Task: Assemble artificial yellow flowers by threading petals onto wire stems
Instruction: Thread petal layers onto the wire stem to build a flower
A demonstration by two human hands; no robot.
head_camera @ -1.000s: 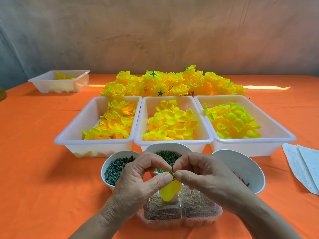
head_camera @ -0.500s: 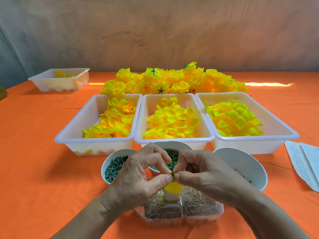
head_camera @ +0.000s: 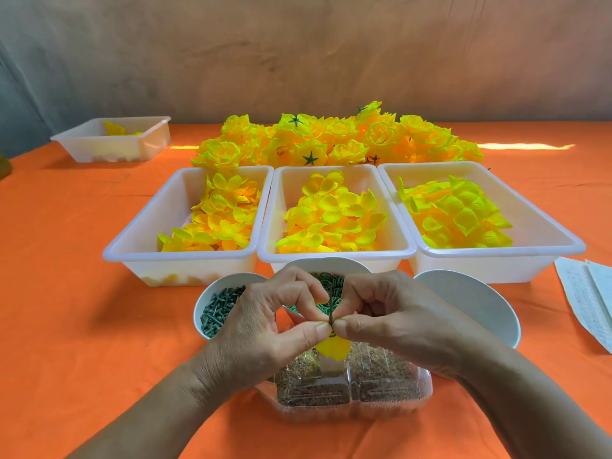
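Rising between left hand (head_camera: 265, 326) and right hand (head_camera: 397, 323): stem (head_camera: 330, 301)

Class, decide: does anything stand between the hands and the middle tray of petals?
Yes: the bowl of green rings sits right behind the left hand and right hand, in front of the middle tray. A reach must go over it.

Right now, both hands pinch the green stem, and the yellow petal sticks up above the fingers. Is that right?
Not quite. In the head view the left hand and right hand do pinch the green stem, but the yellow petal hangs below the fingers, not above.
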